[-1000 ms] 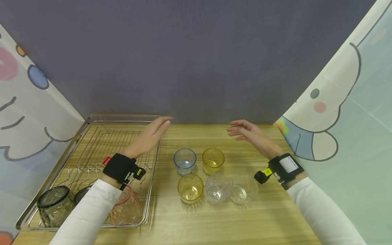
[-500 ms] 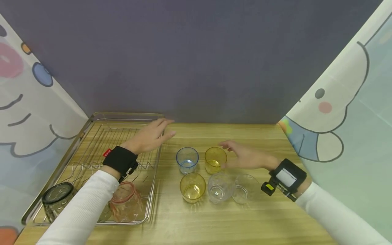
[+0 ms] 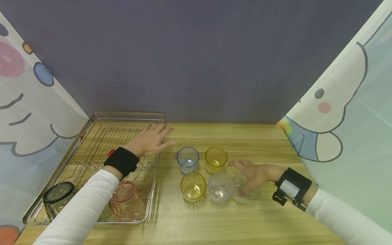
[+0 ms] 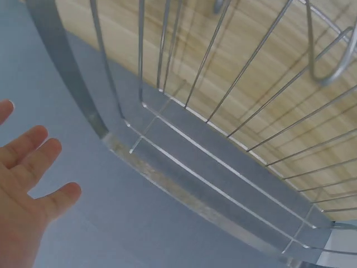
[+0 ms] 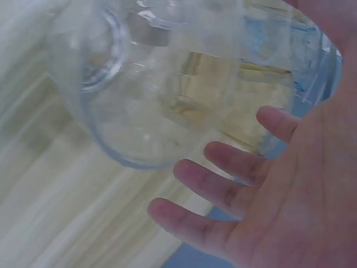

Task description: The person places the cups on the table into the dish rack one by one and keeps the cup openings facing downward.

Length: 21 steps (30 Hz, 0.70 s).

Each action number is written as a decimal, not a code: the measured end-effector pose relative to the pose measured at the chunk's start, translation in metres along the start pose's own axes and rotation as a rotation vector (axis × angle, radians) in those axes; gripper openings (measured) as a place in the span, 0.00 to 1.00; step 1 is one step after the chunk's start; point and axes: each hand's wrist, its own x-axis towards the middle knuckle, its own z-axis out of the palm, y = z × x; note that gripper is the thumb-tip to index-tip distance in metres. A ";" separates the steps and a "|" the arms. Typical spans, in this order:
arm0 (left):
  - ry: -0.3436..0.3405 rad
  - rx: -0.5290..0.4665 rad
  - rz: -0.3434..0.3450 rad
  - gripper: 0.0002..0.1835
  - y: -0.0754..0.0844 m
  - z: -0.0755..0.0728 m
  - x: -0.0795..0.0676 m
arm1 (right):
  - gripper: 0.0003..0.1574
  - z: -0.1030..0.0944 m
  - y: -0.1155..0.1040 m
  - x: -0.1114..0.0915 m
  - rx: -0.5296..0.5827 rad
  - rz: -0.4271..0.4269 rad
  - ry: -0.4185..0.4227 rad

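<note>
My right hand (image 3: 252, 173) is at the rightmost clear glass (image 3: 256, 194), its fingers spread around the near side of the rim. In the right wrist view, the straight fingers (image 5: 206, 184) lie close to a clear glass (image 5: 139, 111); contact cannot be made out. Left of it stand another clear glass (image 3: 219, 189), two yellow glasses (image 3: 193, 190), one nearer and one farther back, and a blue-rimmed glass (image 3: 188, 161). Over the right side of the wire dish rack (image 3: 152, 200) hovers my left hand (image 3: 148, 141), fingers stretched out and holding nothing.
Upside down in the front of the rack are a pink glass (image 3: 127, 204) and a dark glass (image 3: 59, 199), with another partly hidden by my left sleeve. A grey wall (image 3: 196, 68) closes the back of the wooden table (image 3: 196, 228). Printed sheets (image 3: 346, 170) flank both sides.
My right hand has come down and nearer, past the far yellow glass, to the rightmost clear glass. My left hand stays over the rack, its fingers spread wider.
</note>
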 end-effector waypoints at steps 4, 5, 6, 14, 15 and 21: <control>-0.006 0.013 -0.011 0.36 -0.003 0.005 0.000 | 0.63 0.011 0.005 0.000 -0.015 0.050 -0.028; -0.008 0.014 -0.014 0.36 -0.004 0.006 0.000 | 0.63 0.013 0.006 0.000 -0.023 0.057 -0.034; -0.010 0.007 -0.016 0.36 -0.005 0.007 0.000 | 0.63 0.016 0.007 0.000 -0.033 0.060 -0.039; -0.064 -0.087 -0.058 0.38 -0.008 0.009 -0.003 | 0.55 0.025 0.011 0.002 -0.095 0.060 -0.040; -0.071 -0.106 -0.068 0.38 -0.008 0.010 -0.003 | 0.54 0.025 0.011 0.002 -0.100 0.073 -0.038; -0.083 -0.193 -0.106 0.39 -0.014 0.015 -0.004 | 0.53 0.020 0.013 0.002 -0.124 0.176 -0.043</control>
